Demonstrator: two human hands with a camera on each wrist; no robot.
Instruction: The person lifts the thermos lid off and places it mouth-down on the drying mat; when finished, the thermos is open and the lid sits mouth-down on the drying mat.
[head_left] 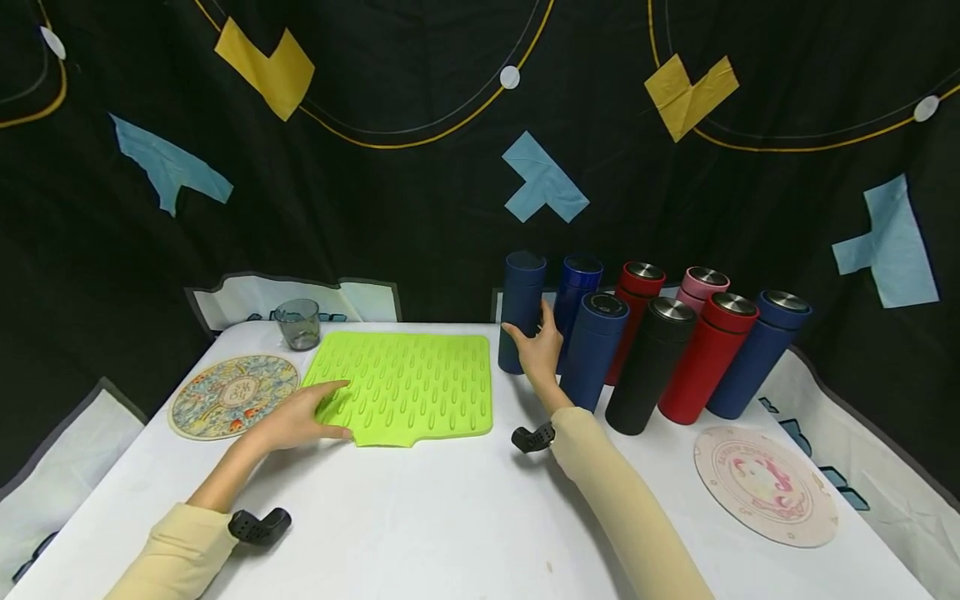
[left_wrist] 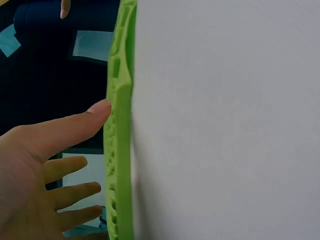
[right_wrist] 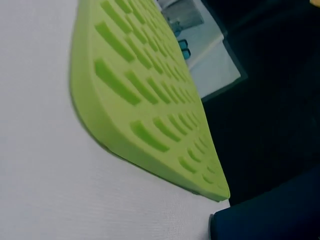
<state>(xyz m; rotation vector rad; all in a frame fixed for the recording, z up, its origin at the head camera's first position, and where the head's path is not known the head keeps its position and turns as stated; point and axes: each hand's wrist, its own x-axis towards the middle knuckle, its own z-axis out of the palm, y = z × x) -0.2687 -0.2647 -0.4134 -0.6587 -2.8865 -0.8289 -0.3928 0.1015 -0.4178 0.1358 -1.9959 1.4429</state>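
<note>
Flask (head_left: 521, 292) gripped by the right hand (head_left: 542, 346), left hand (head_left: 303, 417) spread at a green mat (head_left: 420, 375).
Dark blue and upright, the flask is just right of the mat, with the right thumb and fingers around its side; the left fingers are apart over the mat's near left corner, and whether the thumb touches its edge is hard to tell. Seven other flasks (head_left: 651, 367) stand to the right on the white bench (head_left: 450, 517), near a pale pink disc (head_left: 765, 487); a glass (head_left: 298, 323) and a patterned disc (head_left: 236, 398) are at left.
</note>
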